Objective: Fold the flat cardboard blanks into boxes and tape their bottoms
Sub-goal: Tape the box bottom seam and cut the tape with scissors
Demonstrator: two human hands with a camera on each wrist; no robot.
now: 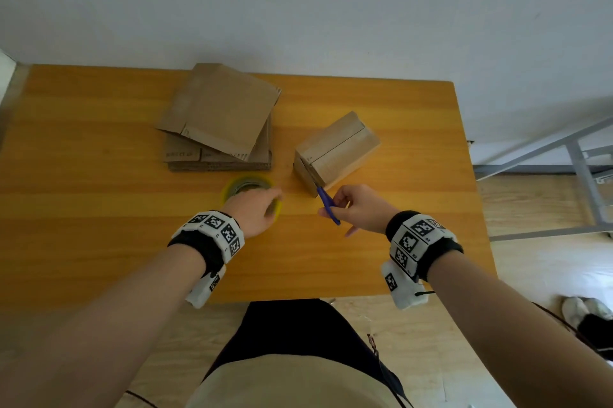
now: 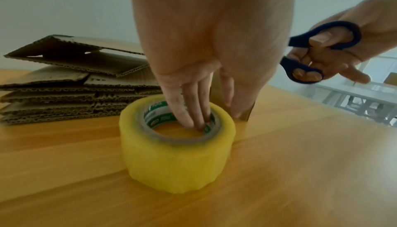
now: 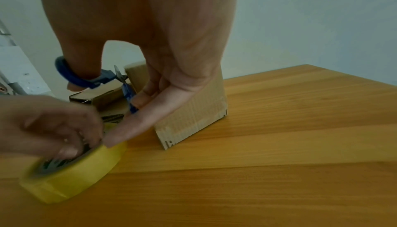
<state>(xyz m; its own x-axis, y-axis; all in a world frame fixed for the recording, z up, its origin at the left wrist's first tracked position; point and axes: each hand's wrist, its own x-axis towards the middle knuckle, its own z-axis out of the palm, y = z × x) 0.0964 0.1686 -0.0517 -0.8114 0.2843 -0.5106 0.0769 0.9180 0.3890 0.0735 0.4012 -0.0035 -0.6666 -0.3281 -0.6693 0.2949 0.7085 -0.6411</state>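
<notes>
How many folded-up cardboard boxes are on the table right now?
1. The brown folded cardboard box stands on the orange wooden table, right of the stack of flat cardboard blanks, just beyond the right hand. No others show; the hands could hide little.

One folded box [image 1: 335, 150] is standing on the surface [image 1: 99, 208]. One stack of flat blanks [image 1: 219, 128] is lying there, count unclear. One tape roll [image 2: 176, 145], one pair of scissors [image 2: 318, 50] are showing.
</notes>
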